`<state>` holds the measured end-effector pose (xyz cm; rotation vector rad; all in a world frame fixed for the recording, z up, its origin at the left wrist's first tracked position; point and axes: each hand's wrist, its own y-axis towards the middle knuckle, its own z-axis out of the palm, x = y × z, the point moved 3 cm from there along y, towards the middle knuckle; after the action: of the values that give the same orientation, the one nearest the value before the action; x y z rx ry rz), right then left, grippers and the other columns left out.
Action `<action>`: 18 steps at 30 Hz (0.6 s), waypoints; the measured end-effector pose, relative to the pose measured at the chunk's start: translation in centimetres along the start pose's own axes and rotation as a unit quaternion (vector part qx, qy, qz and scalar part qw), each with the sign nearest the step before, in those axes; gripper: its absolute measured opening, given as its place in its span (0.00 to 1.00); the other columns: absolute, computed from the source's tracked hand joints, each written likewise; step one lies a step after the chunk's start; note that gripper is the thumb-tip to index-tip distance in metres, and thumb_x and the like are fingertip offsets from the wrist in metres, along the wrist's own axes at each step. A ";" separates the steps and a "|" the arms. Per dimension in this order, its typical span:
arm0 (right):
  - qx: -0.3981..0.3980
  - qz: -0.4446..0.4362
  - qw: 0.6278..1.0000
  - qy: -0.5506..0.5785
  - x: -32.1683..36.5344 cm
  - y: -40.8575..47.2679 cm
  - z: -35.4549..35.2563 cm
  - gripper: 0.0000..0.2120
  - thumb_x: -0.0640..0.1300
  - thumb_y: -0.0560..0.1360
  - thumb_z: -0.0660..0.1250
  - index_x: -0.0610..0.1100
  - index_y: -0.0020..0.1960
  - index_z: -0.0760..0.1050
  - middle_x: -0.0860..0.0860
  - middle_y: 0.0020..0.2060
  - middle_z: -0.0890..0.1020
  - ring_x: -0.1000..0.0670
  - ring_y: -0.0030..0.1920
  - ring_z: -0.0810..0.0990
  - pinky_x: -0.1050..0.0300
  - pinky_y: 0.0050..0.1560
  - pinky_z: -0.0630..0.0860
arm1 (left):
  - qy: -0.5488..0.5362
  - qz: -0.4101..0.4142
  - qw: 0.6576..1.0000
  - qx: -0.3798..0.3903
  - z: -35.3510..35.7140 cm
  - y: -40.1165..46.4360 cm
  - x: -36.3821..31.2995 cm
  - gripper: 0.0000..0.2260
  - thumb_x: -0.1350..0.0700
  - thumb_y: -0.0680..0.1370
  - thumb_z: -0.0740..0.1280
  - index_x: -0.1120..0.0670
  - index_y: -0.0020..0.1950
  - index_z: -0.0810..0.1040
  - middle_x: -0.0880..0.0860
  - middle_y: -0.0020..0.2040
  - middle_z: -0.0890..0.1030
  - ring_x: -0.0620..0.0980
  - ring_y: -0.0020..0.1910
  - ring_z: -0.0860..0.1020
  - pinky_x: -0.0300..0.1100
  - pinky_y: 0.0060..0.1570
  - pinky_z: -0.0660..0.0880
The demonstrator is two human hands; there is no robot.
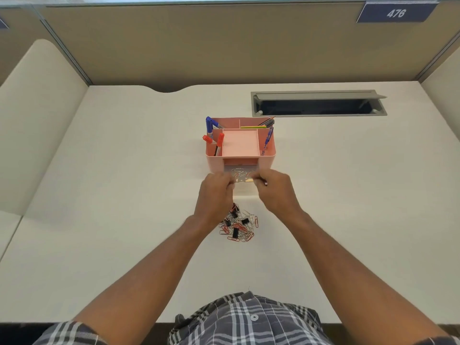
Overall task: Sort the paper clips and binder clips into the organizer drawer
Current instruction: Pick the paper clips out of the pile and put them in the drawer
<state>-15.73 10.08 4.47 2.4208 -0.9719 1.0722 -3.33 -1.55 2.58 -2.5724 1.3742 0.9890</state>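
A pink desk organizer [267, 159] stands mid-desk with markers and pens in its side slots. Its clear drawer [242, 173] is pulled out toward me and holds a few paper clips. My left hand [216, 192] and my right hand [275, 191] are at the drawer's front corners, fingers pinched; a small dark item shows at my right fingertips. Whether the hands grip the drawer or clips is unclear. A pile of red and silver paper clips [250, 234] mixed with black binder clips [235, 212] lies on the desk below my hands, partly hidden by my left wrist.
A grey cable hatch [318, 103] is open in the desk behind and right of the organizer. Beige cubicle partitions close off the back and both sides. The white desk's front edge is near my plaid shirt.
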 end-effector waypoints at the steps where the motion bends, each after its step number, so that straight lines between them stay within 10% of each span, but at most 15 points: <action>1: 0.033 0.027 0.999 -0.032 -0.9 -0.5 0.6 0.09 0.39 0.77 0.65 0.44 0.53 0.82 0.48 0.49 0.85 0.47 0.50 0.82 0.52 0.54 0.78 | 0.018 -0.007 1.000 0.020 0.7 -0.8 0.5 0.05 0.61 0.77 0.65 0.56 0.47 0.81 0.53 0.41 0.81 0.54 0.42 0.74 0.51 0.43 0.74; 5: 0.156 0.106 0.973 -0.132 -3.8 -2.8 3.7 0.08 0.43 0.76 0.66 0.44 0.50 0.82 0.46 0.48 0.85 0.44 0.51 0.81 0.55 0.50 0.75 | 0.106 -0.072 0.985 0.117 3.1 -3.2 2.1 0.09 0.52 0.78 0.66 0.53 0.55 0.82 0.54 0.50 0.82 0.57 0.51 0.76 0.49 0.49 0.72; 18: 0.135 0.095 0.979 -0.120 -3.0 -2.6 7.4 0.05 0.42 0.72 0.68 0.44 0.46 0.82 0.46 0.48 0.81 0.45 0.49 0.79 0.51 0.46 0.78 | 0.167 -0.110 0.966 0.166 4.4 -3.3 2.4 0.08 0.51 0.77 0.65 0.50 0.49 0.82 0.52 0.48 0.79 0.56 0.52 0.75 0.47 0.45 0.67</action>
<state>-11.44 9.37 -2.75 2.7751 -1.2263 1.0479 -2.11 0.23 -3.03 -2.6261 1.1536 0.2712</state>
